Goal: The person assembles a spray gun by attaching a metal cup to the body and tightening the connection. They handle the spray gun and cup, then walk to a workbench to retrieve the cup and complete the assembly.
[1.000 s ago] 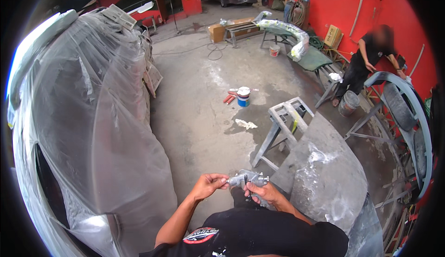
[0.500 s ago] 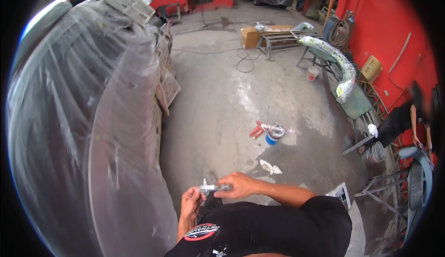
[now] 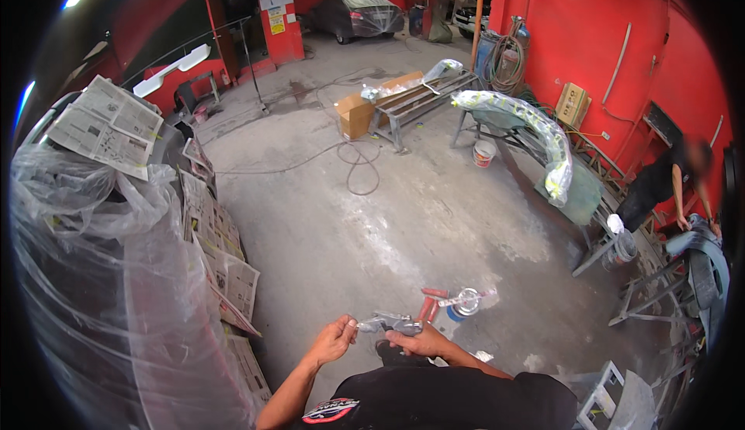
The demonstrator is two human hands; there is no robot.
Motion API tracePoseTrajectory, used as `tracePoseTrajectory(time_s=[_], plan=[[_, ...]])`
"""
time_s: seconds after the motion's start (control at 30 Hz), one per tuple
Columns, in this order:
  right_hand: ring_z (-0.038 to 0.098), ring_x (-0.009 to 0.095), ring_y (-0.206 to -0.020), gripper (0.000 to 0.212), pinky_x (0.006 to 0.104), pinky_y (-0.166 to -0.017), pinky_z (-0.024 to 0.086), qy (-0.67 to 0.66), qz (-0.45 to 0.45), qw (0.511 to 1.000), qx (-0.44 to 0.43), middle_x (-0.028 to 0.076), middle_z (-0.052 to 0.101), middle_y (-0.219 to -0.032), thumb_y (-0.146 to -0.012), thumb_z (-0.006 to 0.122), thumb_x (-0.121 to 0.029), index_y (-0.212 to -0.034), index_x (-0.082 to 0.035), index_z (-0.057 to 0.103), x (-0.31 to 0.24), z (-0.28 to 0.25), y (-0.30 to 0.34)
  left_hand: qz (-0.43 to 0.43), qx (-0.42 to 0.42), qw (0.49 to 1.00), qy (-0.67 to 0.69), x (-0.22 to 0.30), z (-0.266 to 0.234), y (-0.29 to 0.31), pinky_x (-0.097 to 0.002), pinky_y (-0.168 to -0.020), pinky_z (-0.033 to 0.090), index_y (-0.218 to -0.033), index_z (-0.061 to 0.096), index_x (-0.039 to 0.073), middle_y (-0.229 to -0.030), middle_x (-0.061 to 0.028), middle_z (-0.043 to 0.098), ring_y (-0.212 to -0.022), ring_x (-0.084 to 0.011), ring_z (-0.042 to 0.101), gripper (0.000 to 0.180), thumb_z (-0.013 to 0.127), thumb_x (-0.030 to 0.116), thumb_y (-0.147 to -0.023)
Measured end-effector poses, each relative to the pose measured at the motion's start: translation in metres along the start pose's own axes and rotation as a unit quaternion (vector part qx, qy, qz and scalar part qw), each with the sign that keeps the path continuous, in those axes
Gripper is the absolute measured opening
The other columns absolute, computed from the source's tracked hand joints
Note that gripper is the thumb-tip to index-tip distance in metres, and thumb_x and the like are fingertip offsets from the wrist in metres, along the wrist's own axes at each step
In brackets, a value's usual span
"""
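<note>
My right hand [image 3: 423, 341] is closed round a grey metal tool that looks like a spray gun [image 3: 388, 322], held low in front of my body. At the gun's left end, my left hand [image 3: 334, 341] has its fingertips pinched together, touching or very near the metal. Whether a small part sits between those fingertips is too small to tell. On the floor just beyond my right hand stand an open can with a blue lower part [image 3: 455, 313] and red cylindrical pieces [image 3: 428, 308]. A whitish stick [image 3: 469, 301] lies across the can's top.
A car under plastic sheeting [image 3: 167, 306] and newspaper [image 3: 229, 275] fills my left. Right of me, a wrapped bumper [image 3: 543, 131] lies on stands. Ahead are a metal bench [image 3: 423, 104], a cardboard box [image 3: 355, 116] and a looped hose [image 3: 362, 168]. A co-worker [image 3: 660, 174] bends over at far right.
My view has lifted and swung, showing more of the far room. My left forearm reaches further forward, with its hand still at the spray gun's left end. The right hand keeps its hold.
</note>
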State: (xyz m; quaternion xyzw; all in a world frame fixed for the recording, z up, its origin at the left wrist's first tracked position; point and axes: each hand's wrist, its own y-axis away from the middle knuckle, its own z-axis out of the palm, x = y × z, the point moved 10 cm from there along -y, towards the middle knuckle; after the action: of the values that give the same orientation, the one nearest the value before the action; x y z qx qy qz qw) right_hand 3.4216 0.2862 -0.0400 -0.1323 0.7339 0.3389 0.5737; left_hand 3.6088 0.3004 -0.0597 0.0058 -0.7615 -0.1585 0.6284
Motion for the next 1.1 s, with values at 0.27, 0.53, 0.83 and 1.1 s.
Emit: tracePoseTrajectory(time_s=[0.27,0.53,0.83,1.1], plan=[[0.055,0.009,-0.056,0.040,0.0260,-0.048,0.042,-0.052,0.004,0.986,-0.157,0.000,0.060,-0.072,-0.098,0.068,-0.048,-0.097,-0.008,0.067,-0.157,-0.071,-0.358,0.041,0.125,0.894,0.428,0.002,-0.223,-0.240,-0.0386,-0.077,0.053,-0.095,0.056,0.007,-0.079,-0.0027,0.055,-0.073,-0.0165,0.055,0.021,0.052,0.022,-0.109],[0.048,0.009,-0.049,0.049,0.0286,-0.046,0.037,0.087,-0.066,0.957,-0.268,-0.002,0.051,-0.057,-0.094,0.071,-0.055,-0.081,-0.008,0.067,-0.303,-0.089,-0.684,0.140,0.172,0.767,0.603,0.046,-0.470,-0.434,-0.0389,-0.071,0.051,-0.093,0.058,0.009,-0.077,-0.0024,0.055,-0.071,-0.0155,0.055,0.015,0.056,0.019,-0.105],[0.051,0.007,-0.055,0.043,0.0252,-0.046,0.040,-0.032,0.000,0.994,-0.103,-0.001,0.067,-0.083,-0.101,0.062,-0.053,-0.096,-0.010,0.066,-0.380,-0.193,-0.973,-0.010,-0.119,0.894,0.432,0.082,-0.699,-0.740,-0.0404,-0.082,0.052,-0.095,0.057,0.006,-0.081,-0.0044,0.055,-0.076,-0.0162,0.054,0.020,0.050,0.020,-0.108],[0.053,0.011,-0.052,0.043,0.0248,-0.045,0.043,-0.471,0.010,0.870,-0.146,0.009,0.070,-0.087,-0.106,0.052,-0.049,-0.105,-0.007,0.064,-0.437,-0.226,-1.233,0.038,-0.097,0.925,0.365,0.161,-0.886,-0.969,-0.0393,-0.087,0.053,-0.106,0.056,0.004,-0.090,-0.0074,0.062,-0.085,-0.0174,0.061,0.016,0.051,0.018,-0.110]])
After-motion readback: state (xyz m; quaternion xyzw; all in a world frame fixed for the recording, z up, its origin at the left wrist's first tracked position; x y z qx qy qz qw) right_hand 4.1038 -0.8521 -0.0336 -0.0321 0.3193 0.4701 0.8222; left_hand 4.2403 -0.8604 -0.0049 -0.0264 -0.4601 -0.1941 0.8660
